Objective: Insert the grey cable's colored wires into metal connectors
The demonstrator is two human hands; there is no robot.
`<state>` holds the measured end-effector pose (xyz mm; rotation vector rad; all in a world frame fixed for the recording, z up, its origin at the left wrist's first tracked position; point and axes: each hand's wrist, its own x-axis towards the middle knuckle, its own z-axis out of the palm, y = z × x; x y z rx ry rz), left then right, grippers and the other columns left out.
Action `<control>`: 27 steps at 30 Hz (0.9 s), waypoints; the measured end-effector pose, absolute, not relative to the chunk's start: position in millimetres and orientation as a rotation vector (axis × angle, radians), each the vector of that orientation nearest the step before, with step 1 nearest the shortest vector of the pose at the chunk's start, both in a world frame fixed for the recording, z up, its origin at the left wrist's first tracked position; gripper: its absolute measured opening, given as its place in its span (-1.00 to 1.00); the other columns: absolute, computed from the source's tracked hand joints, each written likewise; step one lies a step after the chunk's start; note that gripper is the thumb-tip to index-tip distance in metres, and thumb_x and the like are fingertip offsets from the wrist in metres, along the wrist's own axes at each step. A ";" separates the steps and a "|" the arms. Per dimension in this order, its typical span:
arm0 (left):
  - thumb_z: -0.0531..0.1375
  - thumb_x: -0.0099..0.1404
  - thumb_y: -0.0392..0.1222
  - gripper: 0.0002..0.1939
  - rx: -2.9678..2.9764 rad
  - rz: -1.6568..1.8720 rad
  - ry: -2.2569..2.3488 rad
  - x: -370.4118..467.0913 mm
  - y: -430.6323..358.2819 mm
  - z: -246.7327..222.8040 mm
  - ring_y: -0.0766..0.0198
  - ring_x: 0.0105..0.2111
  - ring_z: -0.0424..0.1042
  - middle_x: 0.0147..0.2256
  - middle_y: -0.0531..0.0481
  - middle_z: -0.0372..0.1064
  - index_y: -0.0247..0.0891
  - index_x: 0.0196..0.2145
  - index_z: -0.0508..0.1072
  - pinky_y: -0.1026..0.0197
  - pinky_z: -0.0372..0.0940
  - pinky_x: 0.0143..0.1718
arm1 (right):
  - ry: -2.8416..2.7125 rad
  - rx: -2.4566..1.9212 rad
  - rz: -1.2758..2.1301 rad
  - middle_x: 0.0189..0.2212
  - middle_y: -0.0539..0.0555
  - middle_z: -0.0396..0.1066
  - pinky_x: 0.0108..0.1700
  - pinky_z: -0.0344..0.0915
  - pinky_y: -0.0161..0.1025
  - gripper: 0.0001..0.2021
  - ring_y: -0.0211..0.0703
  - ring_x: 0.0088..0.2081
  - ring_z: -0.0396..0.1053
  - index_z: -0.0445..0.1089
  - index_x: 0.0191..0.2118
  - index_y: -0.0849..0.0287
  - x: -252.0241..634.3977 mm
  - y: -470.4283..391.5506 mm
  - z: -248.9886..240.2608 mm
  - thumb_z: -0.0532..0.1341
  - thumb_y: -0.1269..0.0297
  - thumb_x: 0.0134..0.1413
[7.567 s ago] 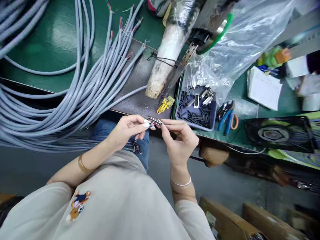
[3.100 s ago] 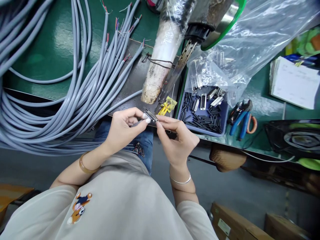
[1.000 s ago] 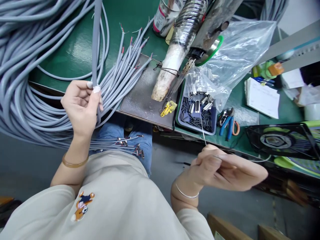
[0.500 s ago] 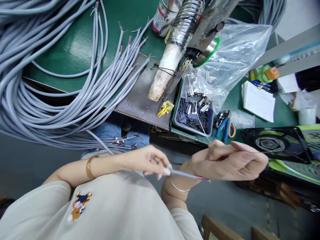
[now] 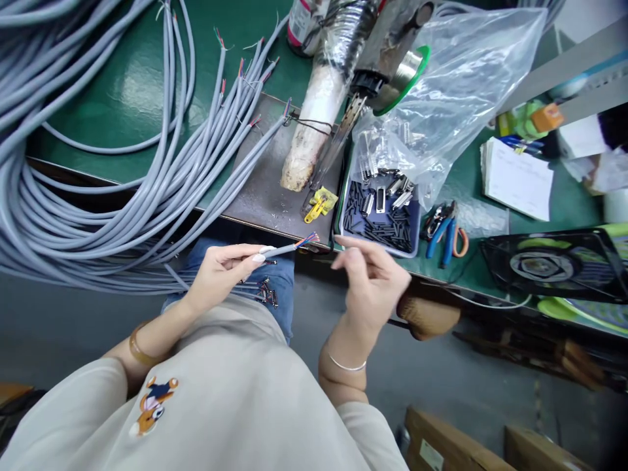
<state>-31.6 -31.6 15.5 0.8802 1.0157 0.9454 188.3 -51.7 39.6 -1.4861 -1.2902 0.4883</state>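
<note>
My left hand (image 5: 220,271) is closed in a pinch on a grey cable (image 5: 280,251), near its stripped end. Thin coloured wires (image 5: 307,241) fan out from that end, pointing right toward the bench edge. Across a small gap, my right hand (image 5: 370,281) has thumb and forefinger drawn together, the other fingers curled. Whatever lies between those fingertips is too small to make out. Under the left hand, finished-looking cable ends with metal connectors (image 5: 267,292) rest over my lap.
A thick bundle of grey cables (image 5: 98,163) covers the left of the green bench. Near the middle are a soldering iron (image 5: 338,144), a solder spool (image 5: 407,78) and a yellow clip (image 5: 320,205). Rightward lie a tray (image 5: 416,239) of connectors, pliers (image 5: 447,242), and a fan (image 5: 540,265).
My left hand has moved up and left with the cable, whose coloured wires now show spread. My right hand has swung left from the far right toward the cable end.
</note>
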 end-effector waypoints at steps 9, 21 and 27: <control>0.48 0.11 -0.08 -0.64 1.051 0.824 0.958 -9.2 -26.7 9.2 0.41 -0.51 0.39 -0.41 0.01 0.50 -0.34 -0.22 0.56 0.36 0.35 -0.44 | -1.416 -1.500 0.776 -0.59 -0.13 0.34 -0.58 -0.03 -0.39 -0.86 -0.46 -0.64 0.05 0.49 -0.42 0.18 161.8 -41.1 28.8 0.33 0.28 0.14; 0.21 0.43 -0.16 -0.79 1.455 0.449 0.208 28.6 -31.9 31.8 0.40 -0.60 0.33 -0.54 0.04 0.43 -0.32 -0.34 0.52 0.35 0.21 -0.53 | -0.949 -1.062 0.144 -0.81 -0.25 -0.07 -0.70 -0.14 -0.39 -0.72 -0.46 -0.79 -0.25 0.41 -0.48 0.11 213.4 -40.0 42.3 0.30 0.10 0.20; 0.36 0.27 0.07 -0.63 0.764 0.875 0.832 -11.9 -7.0 11.7 0.55 -0.77 0.08 -0.60 0.07 0.42 -0.34 -0.33 0.47 0.40 -0.14 -0.73 | -1.198 -1.339 0.119 -0.63 -0.11 0.37 -0.60 0.07 -0.34 -0.89 -0.37 -0.66 0.23 0.61 -0.29 0.09 192.4 -61.5 42.0 0.32 0.27 0.22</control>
